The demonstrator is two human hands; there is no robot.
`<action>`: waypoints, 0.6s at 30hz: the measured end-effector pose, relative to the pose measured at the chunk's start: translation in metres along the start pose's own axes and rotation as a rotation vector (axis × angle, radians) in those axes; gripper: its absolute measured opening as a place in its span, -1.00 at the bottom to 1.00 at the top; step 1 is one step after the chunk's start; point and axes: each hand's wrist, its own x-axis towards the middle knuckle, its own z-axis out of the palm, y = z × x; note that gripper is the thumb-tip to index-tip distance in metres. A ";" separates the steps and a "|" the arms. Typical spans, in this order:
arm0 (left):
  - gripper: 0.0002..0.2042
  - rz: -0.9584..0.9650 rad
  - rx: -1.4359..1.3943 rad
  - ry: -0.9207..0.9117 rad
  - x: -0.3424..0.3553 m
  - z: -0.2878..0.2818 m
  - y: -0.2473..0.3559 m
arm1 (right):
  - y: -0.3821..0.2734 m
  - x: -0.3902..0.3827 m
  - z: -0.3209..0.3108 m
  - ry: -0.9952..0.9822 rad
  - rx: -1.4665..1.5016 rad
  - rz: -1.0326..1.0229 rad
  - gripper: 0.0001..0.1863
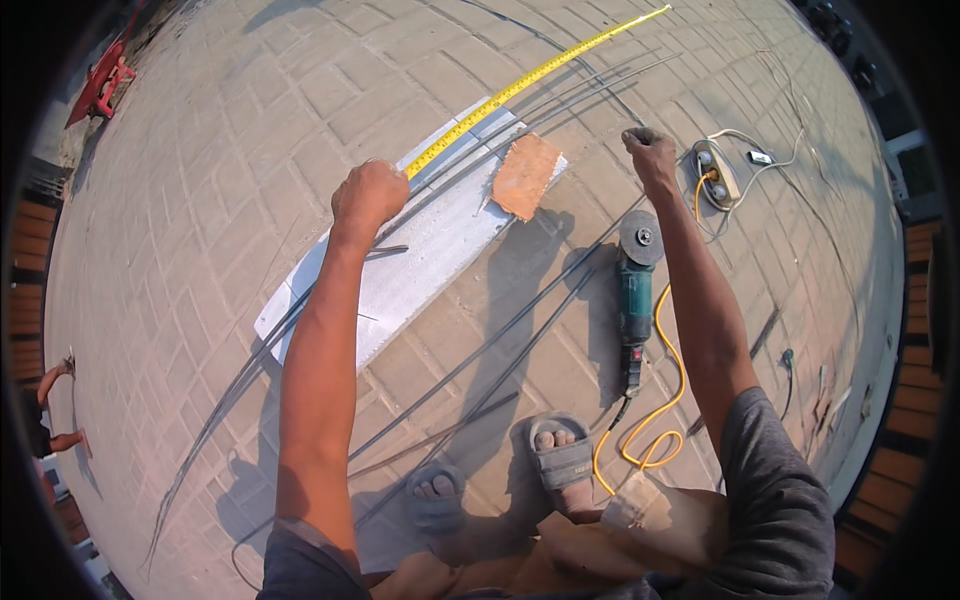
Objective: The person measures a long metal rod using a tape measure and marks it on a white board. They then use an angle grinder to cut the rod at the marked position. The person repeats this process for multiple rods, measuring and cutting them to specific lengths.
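Observation:
My left hand [370,195] is closed on a tape measure whose case is hidden in the fist. From it the yellow blade [540,75] stretches out to the far right over the paving. Under that hand lies a long pale board [420,260], with thin dark metal rods [465,165] along it and a rough orange-brown piece [525,177] on its far end. My right hand [650,155] is closed in a fist beyond the angle grinder; a thin dark line runs up to its fingers, but what they hold cannot be made out.
The green angle grinder [636,290] lies near my right forearm, its yellow cord [675,375] looping toward my sandalled feet [560,455]. A power strip [718,175] with plugs sits at the right. More rods [480,350] cross the paving. Another person's hand [68,367] shows far left.

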 end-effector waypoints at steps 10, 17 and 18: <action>-0.65 0.010 0.090 -0.028 0.005 0.008 -0.002 | 0.002 -0.012 -0.004 -0.017 -0.075 -0.010 -0.77; -0.64 0.035 0.132 -0.014 0.004 0.012 0.002 | 0.012 -0.013 -0.005 -0.024 -0.058 -0.048 -0.78; -0.63 0.036 0.133 -0.016 0.004 0.012 0.000 | 0.011 -0.013 -0.004 -0.029 -0.069 -0.051 -0.78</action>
